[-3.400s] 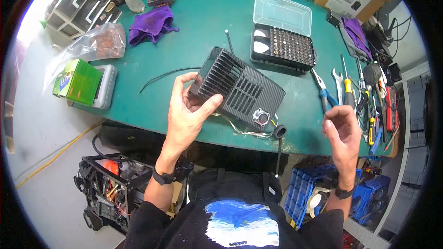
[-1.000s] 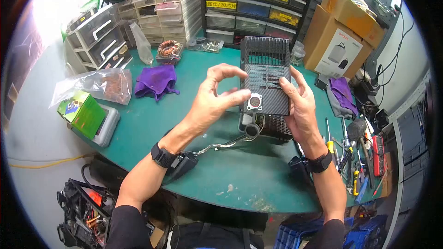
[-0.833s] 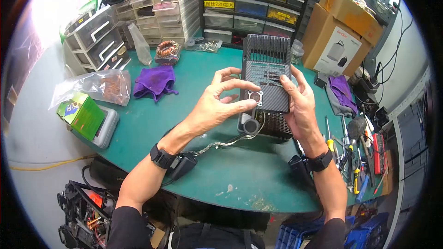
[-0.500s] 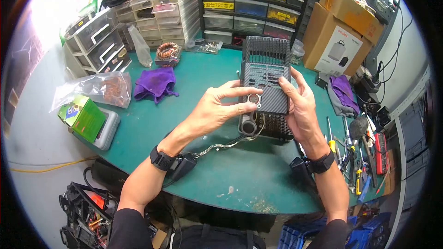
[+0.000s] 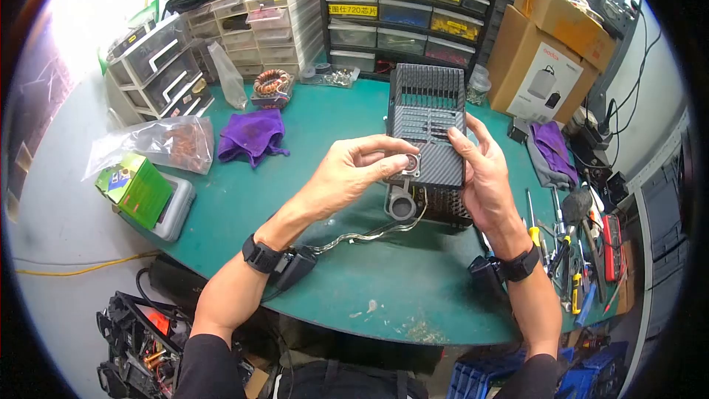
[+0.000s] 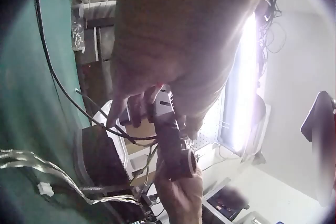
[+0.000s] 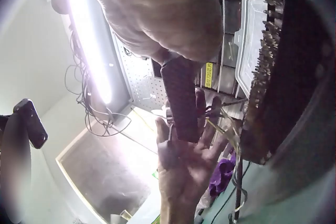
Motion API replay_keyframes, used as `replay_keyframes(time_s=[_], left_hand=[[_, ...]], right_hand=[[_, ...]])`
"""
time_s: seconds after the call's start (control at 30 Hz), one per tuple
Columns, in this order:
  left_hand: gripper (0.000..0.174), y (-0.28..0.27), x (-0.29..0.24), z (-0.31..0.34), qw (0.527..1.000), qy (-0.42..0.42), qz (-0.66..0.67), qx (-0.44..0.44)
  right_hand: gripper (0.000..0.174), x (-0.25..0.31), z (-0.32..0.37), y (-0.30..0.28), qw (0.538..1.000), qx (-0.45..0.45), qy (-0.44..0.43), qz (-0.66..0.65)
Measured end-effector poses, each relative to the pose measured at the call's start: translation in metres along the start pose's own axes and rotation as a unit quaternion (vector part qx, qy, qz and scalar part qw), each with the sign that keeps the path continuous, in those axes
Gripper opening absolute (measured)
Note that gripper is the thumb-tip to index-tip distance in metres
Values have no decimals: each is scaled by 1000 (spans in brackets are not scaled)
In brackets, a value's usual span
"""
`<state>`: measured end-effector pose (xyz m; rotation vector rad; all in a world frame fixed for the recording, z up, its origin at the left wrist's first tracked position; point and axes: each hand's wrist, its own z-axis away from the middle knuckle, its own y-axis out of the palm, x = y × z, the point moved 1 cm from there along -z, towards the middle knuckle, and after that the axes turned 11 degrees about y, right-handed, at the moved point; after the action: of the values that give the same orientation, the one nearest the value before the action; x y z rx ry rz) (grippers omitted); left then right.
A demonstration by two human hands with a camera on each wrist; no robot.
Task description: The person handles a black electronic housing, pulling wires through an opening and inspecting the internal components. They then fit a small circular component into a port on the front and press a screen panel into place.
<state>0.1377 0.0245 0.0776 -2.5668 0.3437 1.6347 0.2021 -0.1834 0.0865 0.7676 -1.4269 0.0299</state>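
Note:
A black slotted cover [image 5: 442, 159] with a carbon-weave look is held up over the bench. My right hand [image 5: 486, 177] grips its right edge, thumb on the face and fingers behind. At its lower left corner, my left hand [image 5: 347, 174] pinches a round metal connector [image 5: 411, 163] between thumb and forefinger. Below the cover hangs a grey ring [image 5: 402, 205], beside twisted silvery wires [image 5: 362, 236]. In the right wrist view the cover [image 7: 180, 98] shows edge-on, with the left hand [image 7: 189, 171] spread behind it.
Behind the cover stands the bit case [image 5: 449, 203]. Tools such as a yellow-handled screwdriver [image 5: 534, 235] lie at the right. A purple cloth [image 5: 252, 135], a green box [image 5: 134, 191] and small drawers [image 5: 275, 26] are at the left and back; a carton [image 5: 543, 77] stands back right.
Since the oldest frame the view has tilted up, the cover has turned upright, and my right hand has taken hold of it. My left hand has moved from the cover's edge to the connector.

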Motion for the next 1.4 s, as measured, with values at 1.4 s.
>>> replay_keyframes(time_s=[1.4], left_hand=[[28,-5,8,2,996,32,-73,-44]], right_hand=[[60,-5,16,25,994,50,-68,74]])
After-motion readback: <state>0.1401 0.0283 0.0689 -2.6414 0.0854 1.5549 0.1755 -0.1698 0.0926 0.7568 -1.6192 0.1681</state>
